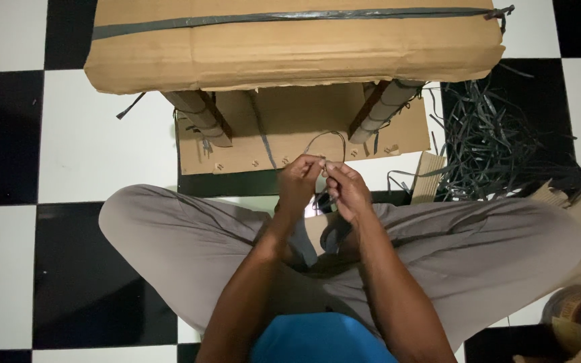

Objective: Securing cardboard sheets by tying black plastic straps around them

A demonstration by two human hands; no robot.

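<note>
I sit cross-legged on a checkered floor. My left hand (298, 183) and my right hand (346, 188) meet in front of me, both pinching a thin dark strap (325, 134) that arcs up in a loop above my fingertips. Just beyond stands a piece of furniture wrapped in brown cardboard (290, 47), bound by a dark strap across its top. Its two wrapped legs (200, 114) rest on a flat cardboard sheet (304, 107).
A heap of loose dark straps (492, 141) lies on the floor to the right, with cardboard scraps (427, 176) beside it. A round container (576, 316) sits at the lower right. My knees in grey trousers (163, 228) spread wide to both sides.
</note>
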